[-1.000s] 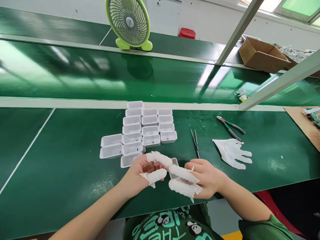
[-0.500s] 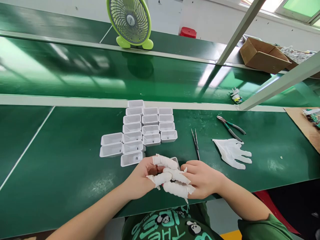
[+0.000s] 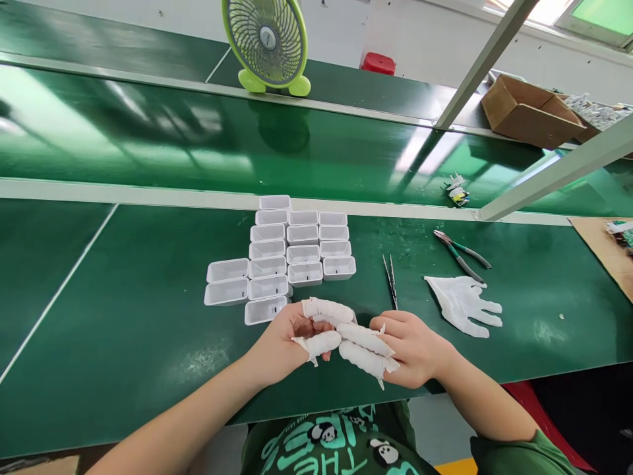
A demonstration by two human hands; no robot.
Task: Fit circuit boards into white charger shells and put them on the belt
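Observation:
In front of my body my two hands meet over the near part of the table. White wrapping covers the thumb and index finger of my left hand (image 3: 289,336), which are closed around a white plastic box, nearly all of it hidden by the fingers. From the right, the wrapped fingers of my right hand (image 3: 413,346) press together against the left fingertips; what they pinch is hidden. Beyond my left hand, several open white plastic boxes (image 3: 267,286) stand in rows. Tweezers (image 3: 390,280) lie just past my right hand.
To the right lie green-handled cutting pliers (image 3: 462,256) and a white glove (image 3: 465,305). A small circuit part (image 3: 457,191) sits behind the ledge, left of a slanted metal post (image 3: 534,175). A green fan (image 3: 268,39) and a cardboard box (image 3: 531,112) stand at the back.
My right hand has shifted slightly right and up, and its wrapped fingers sit more across the left fingertips. The held box's rim shows less. The whole view has turned a little.

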